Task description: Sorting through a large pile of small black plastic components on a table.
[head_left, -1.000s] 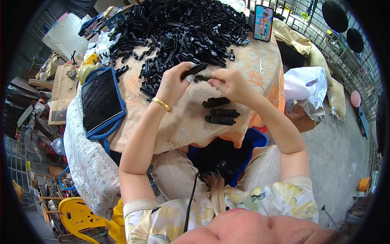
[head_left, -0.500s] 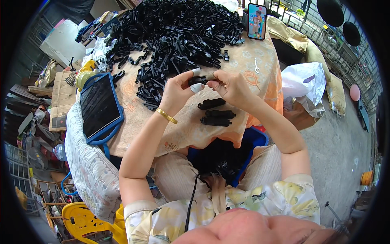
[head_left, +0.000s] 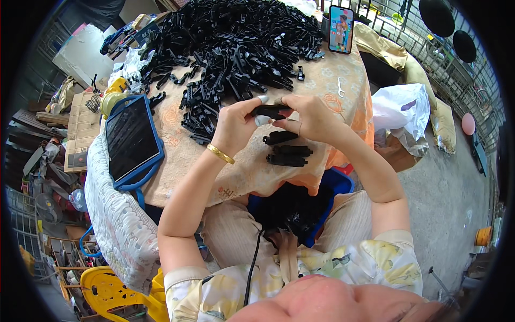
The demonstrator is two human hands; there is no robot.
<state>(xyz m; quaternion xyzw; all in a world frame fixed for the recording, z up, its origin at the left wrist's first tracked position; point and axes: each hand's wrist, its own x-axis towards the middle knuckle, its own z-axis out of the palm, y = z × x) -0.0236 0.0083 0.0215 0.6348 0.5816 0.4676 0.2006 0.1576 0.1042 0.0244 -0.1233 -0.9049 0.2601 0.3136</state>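
One black part (head_left: pixel 272 111) is held above the surface (head_left: pixel 244 166), just beyond three similar pieces (head_left: pixel 288 160). We see the left hand (head_left: pixel 236 126) with its grip clamped on the left end (white covers (head_left: pixel 262 120) on thumb and finger); whether the right hand (head_left: pixel 312 117) is closed, we cannot tell. We judge the part light, stiff, smooth; hold its long sides.

held piece (head_left: pixel 272 109): plastic-looking, slight sheen | heaped pieces (head_left: pixel 241 48): plastic-looking, glossy highlights | desk cover (head_left: pixel 247 166): matt, napped cloth | bracelet (head_left: pixel 220 153): polished metal | phone (head_left: pixel 340 32): glossy screen | bag (head_left: pixel 402 107): crinkled, shiny plastic | chair (head_left: pixel 104 284): smooth yellow plastic | carton (head_left: pixel 82 134): matt cardboard | floor (head_left: pixel 445 198): matt, concrete-like
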